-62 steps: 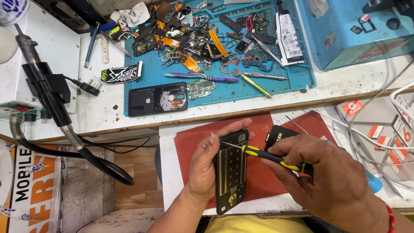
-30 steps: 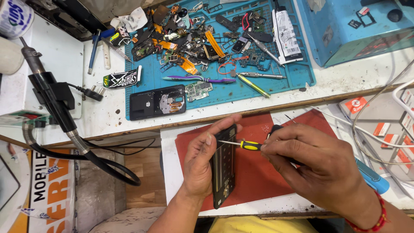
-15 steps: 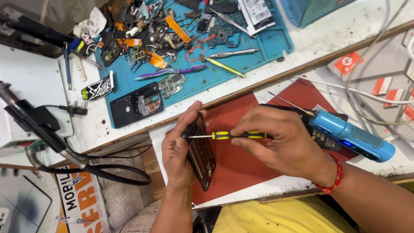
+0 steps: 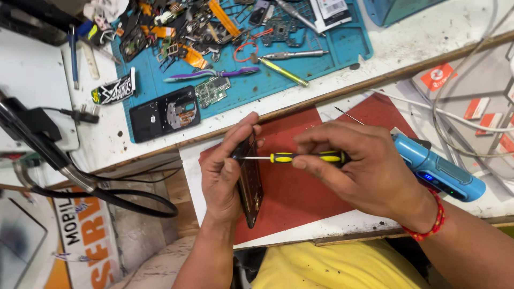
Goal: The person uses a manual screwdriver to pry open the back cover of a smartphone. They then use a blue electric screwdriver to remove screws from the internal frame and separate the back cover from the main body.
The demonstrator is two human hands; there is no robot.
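Left hand (image 4: 225,176) grips a dark phone (image 4: 250,187) edge-on above the red mat (image 4: 300,198); right hand (image 4: 364,171) grasps a yellow-and-black screwdriver (image 4: 300,157), tip touching the phone's upper end.

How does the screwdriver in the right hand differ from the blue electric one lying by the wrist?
The yellow-and-black screwdriver is slim and manual; the blue electric screwdriver is thick-bodied and shows a small lit spot. The slim one is held in the right hand, tip against the phone that the left hand holds on edge; the blue one lies unheld on the red mat. Both end in thin metal shafts.
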